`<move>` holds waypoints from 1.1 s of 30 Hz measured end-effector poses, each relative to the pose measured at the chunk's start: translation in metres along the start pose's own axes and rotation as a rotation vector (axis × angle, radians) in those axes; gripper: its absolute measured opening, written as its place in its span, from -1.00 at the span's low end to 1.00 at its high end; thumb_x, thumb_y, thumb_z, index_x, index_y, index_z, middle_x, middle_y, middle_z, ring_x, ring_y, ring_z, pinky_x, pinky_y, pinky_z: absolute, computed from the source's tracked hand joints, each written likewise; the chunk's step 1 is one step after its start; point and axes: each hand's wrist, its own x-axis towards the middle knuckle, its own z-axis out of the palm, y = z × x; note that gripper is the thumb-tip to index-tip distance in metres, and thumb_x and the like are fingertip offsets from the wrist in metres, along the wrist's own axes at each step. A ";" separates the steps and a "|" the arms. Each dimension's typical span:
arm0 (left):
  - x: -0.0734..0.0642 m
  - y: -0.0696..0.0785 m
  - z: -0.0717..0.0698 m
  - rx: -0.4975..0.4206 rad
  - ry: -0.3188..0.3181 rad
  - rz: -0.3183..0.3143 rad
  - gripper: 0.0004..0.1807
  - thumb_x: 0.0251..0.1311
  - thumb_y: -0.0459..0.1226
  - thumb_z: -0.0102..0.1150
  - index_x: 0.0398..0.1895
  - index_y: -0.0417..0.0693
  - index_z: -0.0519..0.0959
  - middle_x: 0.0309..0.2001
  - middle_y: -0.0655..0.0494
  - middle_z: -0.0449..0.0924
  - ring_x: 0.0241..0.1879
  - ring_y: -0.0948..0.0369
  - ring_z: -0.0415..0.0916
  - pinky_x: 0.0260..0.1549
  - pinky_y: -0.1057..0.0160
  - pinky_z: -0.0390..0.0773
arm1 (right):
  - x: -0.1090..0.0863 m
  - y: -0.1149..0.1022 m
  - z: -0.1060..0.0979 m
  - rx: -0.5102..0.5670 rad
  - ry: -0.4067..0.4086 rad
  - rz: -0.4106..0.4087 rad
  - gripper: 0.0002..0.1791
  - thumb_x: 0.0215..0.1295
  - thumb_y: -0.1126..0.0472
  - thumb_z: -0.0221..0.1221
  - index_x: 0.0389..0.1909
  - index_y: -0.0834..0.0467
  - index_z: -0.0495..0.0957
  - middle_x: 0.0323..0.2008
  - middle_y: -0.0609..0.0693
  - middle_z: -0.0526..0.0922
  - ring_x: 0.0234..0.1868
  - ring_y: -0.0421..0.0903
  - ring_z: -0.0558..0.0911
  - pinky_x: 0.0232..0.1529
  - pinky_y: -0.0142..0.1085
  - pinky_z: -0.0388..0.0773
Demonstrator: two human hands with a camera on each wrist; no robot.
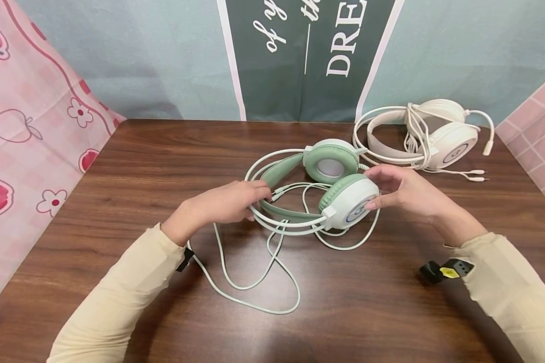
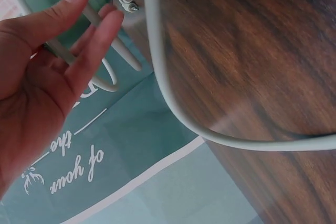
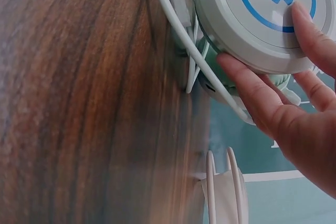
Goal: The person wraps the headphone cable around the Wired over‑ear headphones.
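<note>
A white and green headset (image 1: 356, 201) is in the middle of the table, its two round ear cups to the right and its headband to the left. My left hand (image 1: 229, 201) grips the headband's thin white rails (image 2: 126, 56) between thumb and fingers. At the near ear cup, my right hand (image 1: 411, 194) has its thumb on the white outer face (image 3: 257, 19), beside the blue logo, and its fingers round the edge. The headset's pale cable (image 1: 236, 298) trails in loops over the table toward the front, and more loops lie under the ear cups. Two plugs (image 2: 128, 1) show beside the headband.
A second headset (image 1: 451, 146), cream white with its cable wrapped round it and a microphone arm, lies at the back right. The brown wooden table (image 1: 368, 312) meets a hanging cloth with lettering (image 1: 300, 75) behind and a pink patterned cloth (image 1: 36, 136) on the left.
</note>
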 end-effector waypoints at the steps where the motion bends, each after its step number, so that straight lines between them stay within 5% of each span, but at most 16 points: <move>1: 0.000 0.000 0.000 -0.001 -0.005 0.006 -0.55 -0.26 -0.56 0.30 -0.19 -0.15 0.48 -0.20 0.09 0.43 -0.30 0.23 0.52 -0.27 0.30 0.47 | 0.000 0.000 0.000 0.012 -0.006 -0.005 -0.47 -0.20 0.56 0.32 -0.12 0.14 0.52 -0.27 -0.08 0.61 -0.28 -0.23 0.58 -0.30 -0.44 0.51; 13: 0.000 0.004 -0.001 0.021 -0.012 0.006 -0.44 -0.32 -0.33 0.47 -0.11 -0.17 0.50 -0.19 0.10 0.43 -0.33 0.21 0.46 -0.26 0.30 0.45 | -0.005 0.003 0.000 -0.004 -0.019 -0.004 -0.46 -0.19 0.54 0.33 -0.08 0.20 0.49 -0.28 -0.07 0.61 -0.28 -0.22 0.58 -0.31 -0.41 0.52; 21: -0.005 0.006 0.000 0.086 0.035 0.079 -0.64 -0.37 -0.29 0.44 -0.41 -0.11 0.50 -0.36 0.15 0.38 -0.43 0.27 0.40 -0.36 0.28 0.45 | -0.005 0.003 0.001 0.020 -0.040 -0.013 -0.47 -0.18 0.55 0.31 -0.09 0.20 0.49 -0.29 -0.05 0.61 -0.30 -0.21 0.59 -0.34 -0.38 0.54; 33: -0.011 0.008 -0.002 0.076 0.036 0.127 -0.70 -0.31 -0.32 0.40 -0.49 -0.03 0.46 -0.38 0.22 0.41 -0.43 0.34 0.41 -0.37 0.36 0.44 | -0.007 0.001 0.004 -0.034 -0.055 -0.002 -0.42 -0.17 0.53 0.32 -0.05 0.12 0.49 -0.25 -0.10 0.60 -0.28 -0.23 0.59 -0.31 -0.42 0.53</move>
